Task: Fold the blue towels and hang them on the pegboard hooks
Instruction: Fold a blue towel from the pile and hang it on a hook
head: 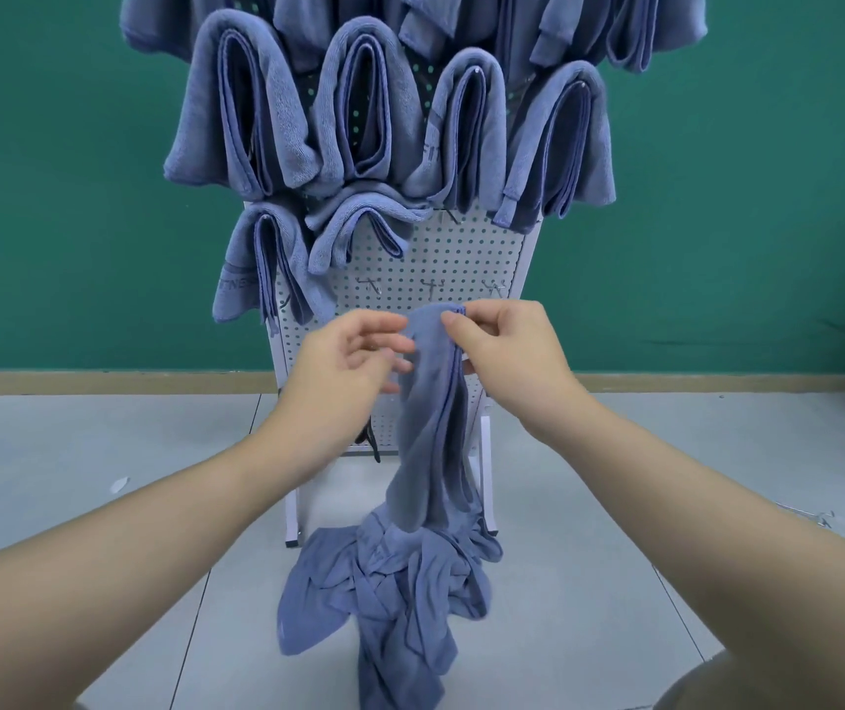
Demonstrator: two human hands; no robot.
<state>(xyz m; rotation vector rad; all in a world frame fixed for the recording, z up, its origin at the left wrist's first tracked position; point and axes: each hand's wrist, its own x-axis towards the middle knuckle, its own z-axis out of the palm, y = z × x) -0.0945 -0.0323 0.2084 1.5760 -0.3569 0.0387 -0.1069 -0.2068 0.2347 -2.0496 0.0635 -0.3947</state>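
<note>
My right hand (505, 351) pinches the top edge of a blue towel (430, 427), thumb and fingers curled onto the hem, and holds it up in front of the white pegboard (461, 258). My left hand (353, 366) is just beside the towel on its other side, fingers loosely spread, the tips at the cloth; I cannot tell whether they grip it. The towel hangs down in a long bunched strip, and its lower end lies in the heap of blue cloth (399, 591) on the grey floor (102, 453) at the foot of the board. Above, folded towels (251, 110) hang in rows on the hooks. Three bare hooks (433, 287) show just above my hands.
</note>
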